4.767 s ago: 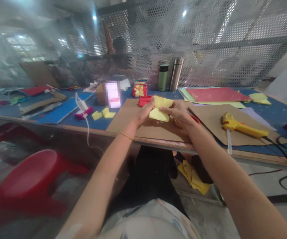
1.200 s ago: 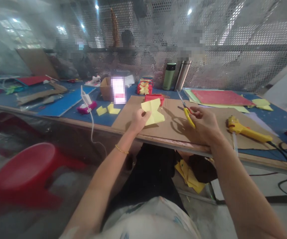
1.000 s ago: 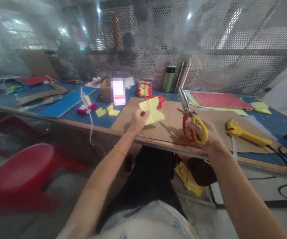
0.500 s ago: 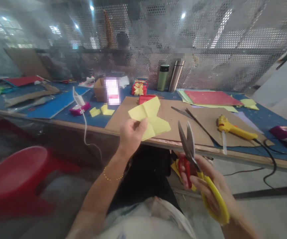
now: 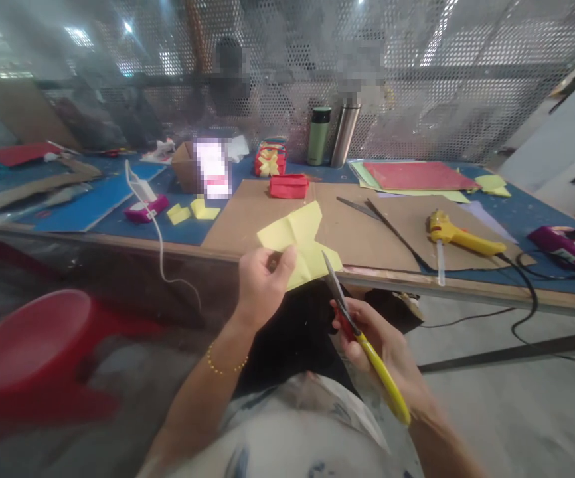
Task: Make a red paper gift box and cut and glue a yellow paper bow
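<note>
Between thumb and fingers, my left hand (image 5: 265,282) pinches a creased sheet of yellow paper (image 5: 300,232) with a notch cut into its right side. It is held up near the table's front edge. My right hand (image 5: 374,335) grips scissors (image 5: 384,378) with yellow and red handles. Their blades point up and left, at the paper's lower right part; whether they touch it I cannot tell. Behind the paper, a small red folded piece (image 5: 289,186) lies on a brown cardboard sheet (image 5: 238,212). Two small yellow paper pieces (image 5: 204,209) rest to the left.
A yellow glue gun (image 5: 467,238) lies on cardboard at the right, its cord hanging over the edge. Two bottles, one green (image 5: 319,138), stand at the back. A lit phone (image 5: 212,169) leans on a box. A red stool (image 5: 33,338) stands at lower left.
My right hand has brought the scissors left and up to the paper, and their blades have come closer together. The left hand still holds the paper. The view has tilted slightly downward.
</note>
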### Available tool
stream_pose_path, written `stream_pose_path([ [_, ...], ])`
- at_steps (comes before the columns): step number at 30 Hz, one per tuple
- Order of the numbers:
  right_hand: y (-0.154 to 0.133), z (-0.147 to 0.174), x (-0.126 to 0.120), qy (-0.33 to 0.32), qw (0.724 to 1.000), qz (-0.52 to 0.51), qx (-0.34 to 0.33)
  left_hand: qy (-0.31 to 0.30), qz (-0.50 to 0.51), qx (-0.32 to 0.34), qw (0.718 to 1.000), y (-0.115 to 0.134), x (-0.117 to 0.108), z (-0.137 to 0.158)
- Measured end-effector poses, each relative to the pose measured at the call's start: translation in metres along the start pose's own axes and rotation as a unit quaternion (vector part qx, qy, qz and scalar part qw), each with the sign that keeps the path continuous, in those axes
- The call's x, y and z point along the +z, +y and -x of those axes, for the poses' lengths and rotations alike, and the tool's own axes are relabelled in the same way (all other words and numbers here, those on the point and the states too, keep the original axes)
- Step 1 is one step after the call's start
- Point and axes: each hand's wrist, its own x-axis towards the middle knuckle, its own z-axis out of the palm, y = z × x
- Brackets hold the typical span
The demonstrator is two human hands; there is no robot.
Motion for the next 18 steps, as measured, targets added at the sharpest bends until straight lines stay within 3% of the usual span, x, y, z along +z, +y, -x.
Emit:
stream_pose_path([
  [18,-0.007,-0.005,-0.001,0.001,0.999,0.003,-0.034,-0.032,-0.004,0.003,0.999,0.009,-0.004,0.004],
])
